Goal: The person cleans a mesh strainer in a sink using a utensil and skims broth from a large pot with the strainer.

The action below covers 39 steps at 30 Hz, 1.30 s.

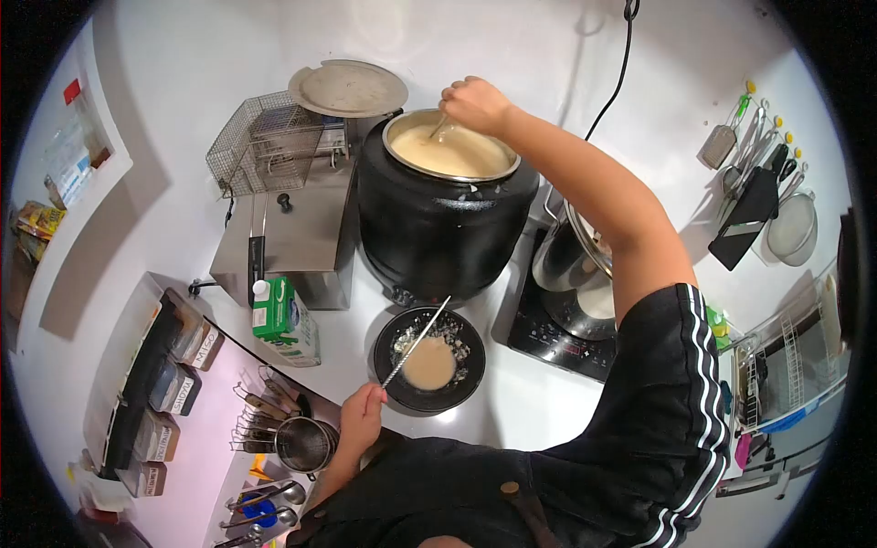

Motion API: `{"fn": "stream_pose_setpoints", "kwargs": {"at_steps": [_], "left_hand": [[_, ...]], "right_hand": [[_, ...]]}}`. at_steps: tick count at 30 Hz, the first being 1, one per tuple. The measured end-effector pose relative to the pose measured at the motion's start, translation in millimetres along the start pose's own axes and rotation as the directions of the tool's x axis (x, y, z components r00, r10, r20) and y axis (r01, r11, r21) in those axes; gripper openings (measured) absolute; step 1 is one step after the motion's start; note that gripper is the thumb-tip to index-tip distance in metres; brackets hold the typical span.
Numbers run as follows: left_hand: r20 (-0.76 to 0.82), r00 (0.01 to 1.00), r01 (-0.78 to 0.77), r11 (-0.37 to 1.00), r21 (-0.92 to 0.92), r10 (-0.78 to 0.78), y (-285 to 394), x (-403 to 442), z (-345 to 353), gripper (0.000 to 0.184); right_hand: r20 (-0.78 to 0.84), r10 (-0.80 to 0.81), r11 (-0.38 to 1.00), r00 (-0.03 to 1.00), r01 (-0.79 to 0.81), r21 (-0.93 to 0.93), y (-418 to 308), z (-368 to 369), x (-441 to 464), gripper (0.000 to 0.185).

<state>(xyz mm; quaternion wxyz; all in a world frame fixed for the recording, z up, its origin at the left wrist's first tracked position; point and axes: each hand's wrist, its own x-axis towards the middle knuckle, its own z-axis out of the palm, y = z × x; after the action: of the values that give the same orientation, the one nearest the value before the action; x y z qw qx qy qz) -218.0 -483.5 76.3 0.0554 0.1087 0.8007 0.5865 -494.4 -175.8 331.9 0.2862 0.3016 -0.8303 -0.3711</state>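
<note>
My right hand is closed around the handle of a metal utensil, whose lower end is hidden in the creamy, pale yellow liquid of a large black soup warmer. In my left hand is a thin silver rod, slanting up and to the right over a black bowl. Tan liquid fills the middle of that bowl, with small whitish bits around it. Close to the left of the bowl stands a green and white carton.
A steel fryer with a wire basket stands left of the warmer; a round metal lid sits behind. At right, a steel pot is on an induction cooker. Utensils and a strainer hang on the wall.
</note>
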Motion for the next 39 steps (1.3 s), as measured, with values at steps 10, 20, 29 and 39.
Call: {"fn": "stream_pose_setpoints", "kwargs": {"at_steps": [10, 20, 29, 39], "left_hand": [[-0.042, 0.999, 0.030, 0.994, -0.105, -0.034, 3, 2, 2, 0.026], [-0.094, 0.993, 0.076, 0.997, -0.019, -0.077, 3, -21, -9, 0.028], [-0.082, 0.994, 0.062, 0.997, -0.052, -0.066, 5, -21, -6, 0.027], [-0.114, 0.993, 0.030, 0.999, -0.034, -0.034, -5, -21, -11, 0.027]], "right_hand": [[-0.013, -0.207, 0.963, 0.978, 0.206, 0.174, -17, 17, 2, 0.010], [0.287, -0.159, 0.972, 0.945, 0.100, 0.212, 1, -2, -27, 0.017], [0.597, 0.211, 0.913, 0.774, -0.375, 0.163, -18, -30, -30, 0.024], [0.664, 0.381, 0.624, 0.644, -0.709, 0.328, -23, 7, -28, 0.030]]}}
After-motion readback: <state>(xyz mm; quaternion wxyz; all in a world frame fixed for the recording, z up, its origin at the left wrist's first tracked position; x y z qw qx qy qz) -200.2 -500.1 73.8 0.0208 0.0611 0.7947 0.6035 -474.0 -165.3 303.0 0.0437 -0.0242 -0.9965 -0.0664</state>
